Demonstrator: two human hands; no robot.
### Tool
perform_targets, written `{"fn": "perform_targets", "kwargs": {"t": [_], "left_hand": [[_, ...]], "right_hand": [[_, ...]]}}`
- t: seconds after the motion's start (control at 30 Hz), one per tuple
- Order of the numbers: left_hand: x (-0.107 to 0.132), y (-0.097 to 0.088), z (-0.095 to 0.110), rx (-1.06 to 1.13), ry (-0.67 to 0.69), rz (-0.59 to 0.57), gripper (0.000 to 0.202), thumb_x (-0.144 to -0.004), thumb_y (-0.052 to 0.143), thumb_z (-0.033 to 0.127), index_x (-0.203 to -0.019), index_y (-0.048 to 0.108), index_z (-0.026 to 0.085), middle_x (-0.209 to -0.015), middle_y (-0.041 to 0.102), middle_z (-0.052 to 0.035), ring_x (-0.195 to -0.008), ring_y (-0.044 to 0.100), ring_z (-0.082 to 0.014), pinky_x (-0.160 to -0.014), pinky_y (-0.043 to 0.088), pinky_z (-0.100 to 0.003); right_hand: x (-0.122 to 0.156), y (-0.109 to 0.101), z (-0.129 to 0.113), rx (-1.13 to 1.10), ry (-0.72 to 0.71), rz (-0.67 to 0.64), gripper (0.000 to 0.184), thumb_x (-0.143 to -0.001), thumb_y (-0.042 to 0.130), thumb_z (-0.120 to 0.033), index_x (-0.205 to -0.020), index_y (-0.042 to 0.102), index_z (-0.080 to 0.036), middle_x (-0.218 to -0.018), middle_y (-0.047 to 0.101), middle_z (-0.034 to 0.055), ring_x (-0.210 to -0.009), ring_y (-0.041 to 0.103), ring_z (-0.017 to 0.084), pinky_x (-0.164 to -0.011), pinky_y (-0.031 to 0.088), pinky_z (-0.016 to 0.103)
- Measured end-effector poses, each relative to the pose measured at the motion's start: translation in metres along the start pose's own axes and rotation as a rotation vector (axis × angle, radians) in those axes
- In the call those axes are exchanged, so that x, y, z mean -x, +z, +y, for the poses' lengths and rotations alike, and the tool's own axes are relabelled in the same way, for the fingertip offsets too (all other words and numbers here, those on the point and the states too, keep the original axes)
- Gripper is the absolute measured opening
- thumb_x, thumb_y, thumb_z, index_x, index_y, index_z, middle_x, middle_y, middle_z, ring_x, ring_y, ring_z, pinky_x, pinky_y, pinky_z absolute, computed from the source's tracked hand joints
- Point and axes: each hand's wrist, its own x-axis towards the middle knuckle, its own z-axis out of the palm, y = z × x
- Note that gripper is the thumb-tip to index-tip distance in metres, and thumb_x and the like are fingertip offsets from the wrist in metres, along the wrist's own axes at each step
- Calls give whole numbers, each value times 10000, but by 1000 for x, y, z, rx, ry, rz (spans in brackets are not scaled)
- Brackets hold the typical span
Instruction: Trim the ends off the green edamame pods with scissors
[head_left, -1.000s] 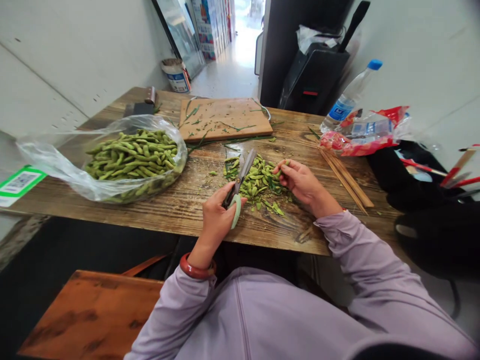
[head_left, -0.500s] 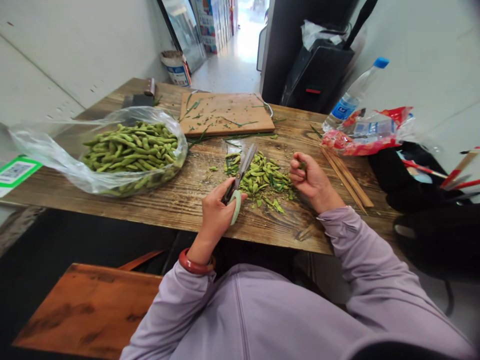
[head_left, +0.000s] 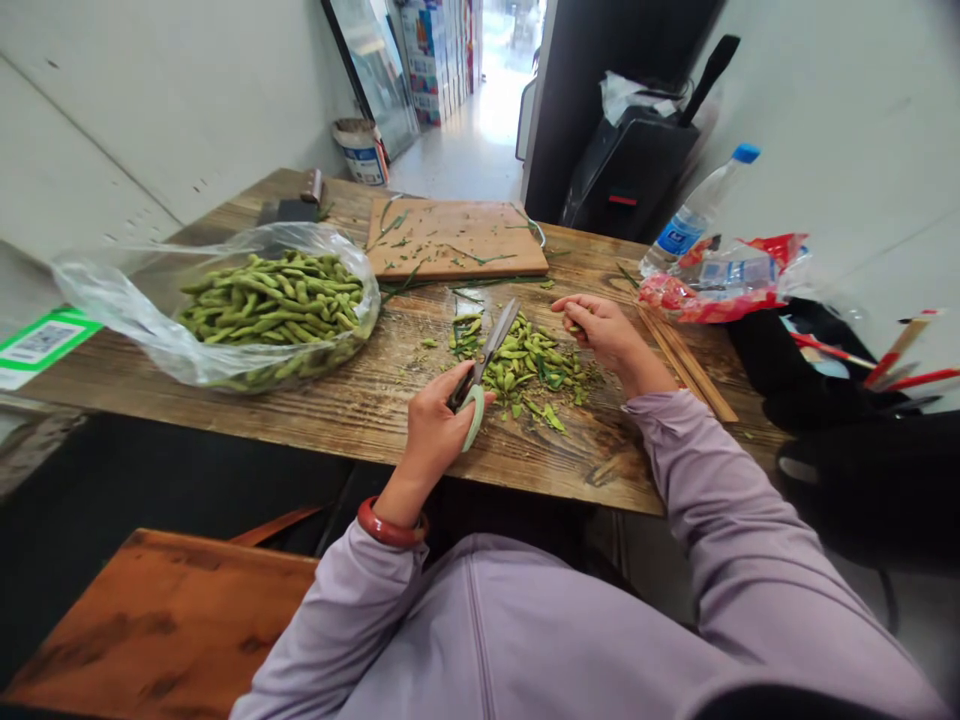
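My left hand (head_left: 439,420) is closed round scissors (head_left: 491,345) with pale green handles, the blades pointing up and away over a loose heap of cut green pods (head_left: 529,360). To the right of that heap, my right hand (head_left: 604,335) hovers with its index finger reaching left and the other fingers curled in. A small greenish bit shows at those curled fingers, too little to make out. Further left, a clear plastic bag (head_left: 112,310) lies open, full of whole edamame pods (head_left: 274,300).
Behind the heap lies a wooden cutting board (head_left: 457,240) with green scraps. Wooden sticks (head_left: 690,365), a water bottle (head_left: 686,230) and a red plastic package (head_left: 675,298) are at the right, beside a black holder (head_left: 765,350). The wooden table's front edge (head_left: 525,485) runs close to my body.
My right hand has moved up and slightly left, its index finger now stretched out. My left hand keeps the scissors in nearly the same place. The view has shifted slightly.
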Motion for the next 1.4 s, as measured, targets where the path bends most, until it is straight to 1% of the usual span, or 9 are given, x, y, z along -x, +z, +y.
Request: {"fn": "perform_targets", "kwargs": {"t": [0.1,0.2,0.4,0.53,0.73,0.87,1.0,1.17,1.4], "left_hand": [[0,-1,0,-13,-6,-17,406,-789,780,295,-1177,748,181,-1186,782,-93,-1046,736,-229,-979,560,-333],[0,-2,1,-13,-1,-36,422,-784,787,310,-1182,748,178,-1181,783,-96,-1033,737,-228,-967,565,-328],[0,-1,2,-17,-6,-18,398,-785,780,290,-1168,754,185,-1158,790,-88,-1031,736,-220,-959,560,-314],[0,0,2,-8,-11,-10,391,-777,776,263,-1159,755,184,-1171,787,-86,-1049,734,-224,-974,555,-320],[-1,-2,5,-20,-21,-10,417,-781,788,300,-1169,751,155,-1148,791,-98,-1005,735,-218,-949,558,-313],[-2,-3,7,-59,-30,-24,390,-785,776,276,-1162,752,179,-1143,793,-83,-1002,733,-219,-944,560,-317],[-2,-3,6,-61,-25,-39,398,-776,763,219,-1172,745,187,-1143,793,-71,-1012,733,-214,-943,562,-309],[-2,-2,5,-57,-10,-34,384,-784,763,238,-1164,747,182,-1154,793,-78,-1028,736,-219,-961,559,-314],[-2,-3,5,-68,-6,-39,399,-780,795,298,-1156,753,170,-1150,794,-92,-1029,741,-227,-960,561,-316]], "right_hand": [[-18,2,13,415,-113,67,219,-881,585,-311,-836,719,-143,-608,583,-7,-549,449,116,-544,325,249],[-23,3,22,778,-133,50,194,-857,656,-306,-898,751,-142,-734,704,45,-659,566,155,-634,374,264],[-13,2,24,996,-172,-55,138,-843,672,-263,-909,749,-170,-872,750,91,-766,619,197,-673,374,288],[-11,5,21,715,-177,46,91,-833,623,-262,-790,635,-182,-746,668,47,-702,548,170,-653,375,282],[-4,-3,0,-242,14,-19,270,-918,440,-458,-752,378,-255,-584,337,-64,-470,228,110,-451,192,252],[0,-8,-4,-331,14,-35,455,-903,483,-682,-761,407,-256,-593,360,-60,-465,257,106,-444,195,247],[-2,-4,7,-112,18,-100,432,-867,614,-618,-717,498,-230,-537,357,-73,-452,277,90,-461,220,241],[-6,-5,15,394,-181,-145,234,-840,618,-327,-878,776,-158,-629,632,-1,-586,508,130,-608,358,277],[-3,-8,15,835,-233,-211,182,-782,703,-277,-895,806,-178,-690,691,20,-611,531,138,-608,322,278]]}}
